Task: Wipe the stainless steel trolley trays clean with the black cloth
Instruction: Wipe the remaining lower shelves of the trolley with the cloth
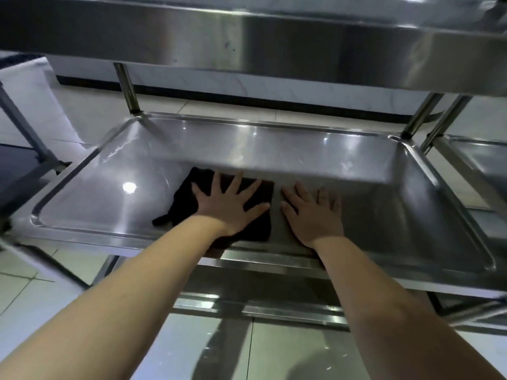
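A stainless steel trolley fills the view, and its middle tray [104, 187] is a shallow shiny pan. On that tray lies the black cloth [183, 198], near the front edge and left of centre. My left hand [227, 204] presses flat on the cloth with fingers spread. My right hand [312, 212] rests flat on the bare steel just right of the cloth, fingers straight. The top tray [247, 37] overhangs the scene and hides the far part of the middle tray.
Upright steel posts [129, 89] stand at the tray's back corners. A second steel trolley [472, 157] stands to the right. A lower shelf [274, 305] sits under the middle tray. Pale floor tiles [41, 297] surround the trolley, and a dark frame [24, 165] stands at the left.
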`<action>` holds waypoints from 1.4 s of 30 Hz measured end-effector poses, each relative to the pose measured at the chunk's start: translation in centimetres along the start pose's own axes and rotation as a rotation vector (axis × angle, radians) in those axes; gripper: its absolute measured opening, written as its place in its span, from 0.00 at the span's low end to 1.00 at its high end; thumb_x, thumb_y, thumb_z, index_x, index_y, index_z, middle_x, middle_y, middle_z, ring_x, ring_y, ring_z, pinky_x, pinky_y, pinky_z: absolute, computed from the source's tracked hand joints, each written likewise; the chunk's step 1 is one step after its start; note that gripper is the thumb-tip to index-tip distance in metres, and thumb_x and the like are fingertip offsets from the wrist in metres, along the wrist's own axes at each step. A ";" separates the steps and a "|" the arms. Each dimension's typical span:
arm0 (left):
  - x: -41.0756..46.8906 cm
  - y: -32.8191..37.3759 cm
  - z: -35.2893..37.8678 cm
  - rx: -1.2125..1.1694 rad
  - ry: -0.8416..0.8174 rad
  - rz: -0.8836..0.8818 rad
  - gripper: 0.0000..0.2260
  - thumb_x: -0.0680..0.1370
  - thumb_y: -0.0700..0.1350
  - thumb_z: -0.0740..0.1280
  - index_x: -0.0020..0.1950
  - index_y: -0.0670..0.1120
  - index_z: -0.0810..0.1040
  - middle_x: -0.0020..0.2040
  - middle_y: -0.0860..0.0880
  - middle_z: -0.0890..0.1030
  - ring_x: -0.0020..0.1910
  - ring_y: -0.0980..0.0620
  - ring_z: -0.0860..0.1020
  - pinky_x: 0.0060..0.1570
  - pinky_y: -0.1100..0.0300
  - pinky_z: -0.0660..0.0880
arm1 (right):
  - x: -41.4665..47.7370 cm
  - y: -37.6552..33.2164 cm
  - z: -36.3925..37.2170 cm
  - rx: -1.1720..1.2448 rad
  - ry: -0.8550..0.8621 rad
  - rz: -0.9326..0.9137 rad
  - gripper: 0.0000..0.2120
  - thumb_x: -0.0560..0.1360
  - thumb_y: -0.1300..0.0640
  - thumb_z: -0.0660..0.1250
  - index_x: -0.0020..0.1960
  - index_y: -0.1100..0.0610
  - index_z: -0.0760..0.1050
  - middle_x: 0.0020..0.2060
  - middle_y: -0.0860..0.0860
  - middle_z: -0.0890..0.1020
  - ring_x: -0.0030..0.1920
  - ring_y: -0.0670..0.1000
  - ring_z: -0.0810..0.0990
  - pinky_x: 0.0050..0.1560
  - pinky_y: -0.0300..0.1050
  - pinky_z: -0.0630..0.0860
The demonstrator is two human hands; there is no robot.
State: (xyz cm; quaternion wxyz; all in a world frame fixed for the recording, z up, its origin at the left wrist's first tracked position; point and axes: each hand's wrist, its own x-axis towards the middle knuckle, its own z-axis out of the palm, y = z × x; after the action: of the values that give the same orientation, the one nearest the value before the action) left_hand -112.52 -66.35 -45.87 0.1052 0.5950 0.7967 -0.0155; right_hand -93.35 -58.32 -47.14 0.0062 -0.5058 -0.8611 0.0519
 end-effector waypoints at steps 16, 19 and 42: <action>-5.6 3.2 1.4 -0.021 0.016 -0.076 0.37 0.61 0.80 0.31 0.70 0.75 0.34 0.79 0.59 0.36 0.77 0.39 0.36 0.63 0.24 0.37 | -3.0 6.6 -1.5 -0.033 -0.103 0.024 0.24 0.81 0.37 0.39 0.76 0.32 0.37 0.79 0.40 0.43 0.78 0.58 0.40 0.72 0.71 0.37; -2.7 8.7 2.0 -0.018 0.019 0.049 0.32 0.65 0.79 0.33 0.69 0.76 0.32 0.79 0.58 0.36 0.77 0.38 0.35 0.62 0.24 0.34 | -2.9 6.8 -1.5 -0.022 -0.082 0.022 0.24 0.82 0.39 0.39 0.77 0.34 0.38 0.78 0.39 0.42 0.79 0.57 0.40 0.71 0.72 0.37; -3.3 6.9 2.3 -0.014 0.031 0.032 0.32 0.58 0.79 0.25 0.62 0.78 0.26 0.78 0.59 0.33 0.77 0.40 0.35 0.64 0.26 0.35 | -2.6 6.5 -1.3 0.041 -0.042 0.030 0.24 0.82 0.40 0.41 0.78 0.36 0.43 0.78 0.38 0.44 0.79 0.56 0.40 0.72 0.70 0.36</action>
State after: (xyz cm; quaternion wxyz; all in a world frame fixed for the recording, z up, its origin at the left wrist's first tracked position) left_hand -104.67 -67.83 -46.81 0.0972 0.6071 0.7887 0.0007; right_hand -86.34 -57.36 -46.38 -0.0023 -0.5173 -0.8520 0.0803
